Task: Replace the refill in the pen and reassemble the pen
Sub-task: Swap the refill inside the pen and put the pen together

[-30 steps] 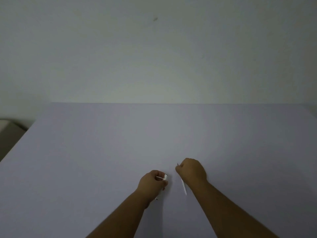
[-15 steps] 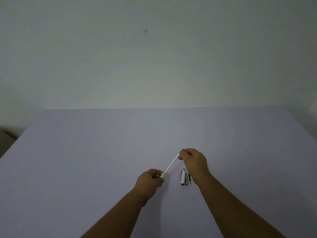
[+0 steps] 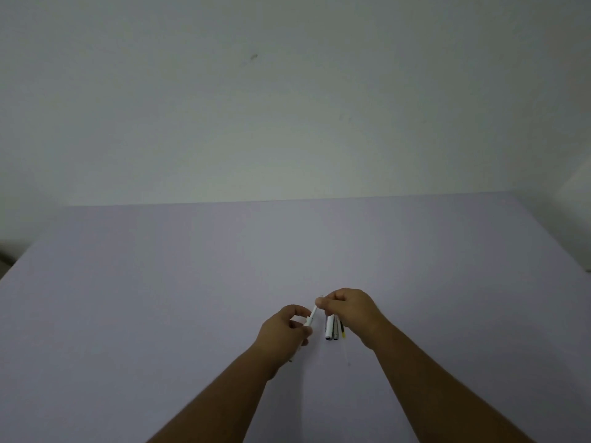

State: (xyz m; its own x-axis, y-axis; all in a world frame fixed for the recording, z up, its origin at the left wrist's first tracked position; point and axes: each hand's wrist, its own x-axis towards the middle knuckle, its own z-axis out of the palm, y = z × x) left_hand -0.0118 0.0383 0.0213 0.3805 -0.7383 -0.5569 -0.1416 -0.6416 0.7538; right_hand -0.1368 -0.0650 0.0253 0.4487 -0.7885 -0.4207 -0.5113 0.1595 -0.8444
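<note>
My left hand (image 3: 286,330) grips the white pen barrel (image 3: 308,321) near the table's front middle. A thin white refill (image 3: 313,313) sticks out of the barrel's top, slanting up to the right. My right hand (image 3: 350,310) pinches the refill's upper end between thumb and fingers. Both hands are close together, just above the table. On the table under my right hand lie a white pen part (image 3: 329,329), a grey one (image 3: 335,329) and a thin yellow-tipped refill (image 3: 342,331), side by side. Another thin pale refill (image 3: 346,354) lies just in front of them.
The pale lilac table (image 3: 160,298) fills the lower half of the view and ends at a plain white wall (image 3: 287,107). The table's left edge drops off near a dark corner (image 3: 4,257). My forearms reach in from the bottom edge.
The refill was drawn out long between my hands half a second ago; now most of it is inside the barrel and my hands are closer. The loose parts on the table came into view.
</note>
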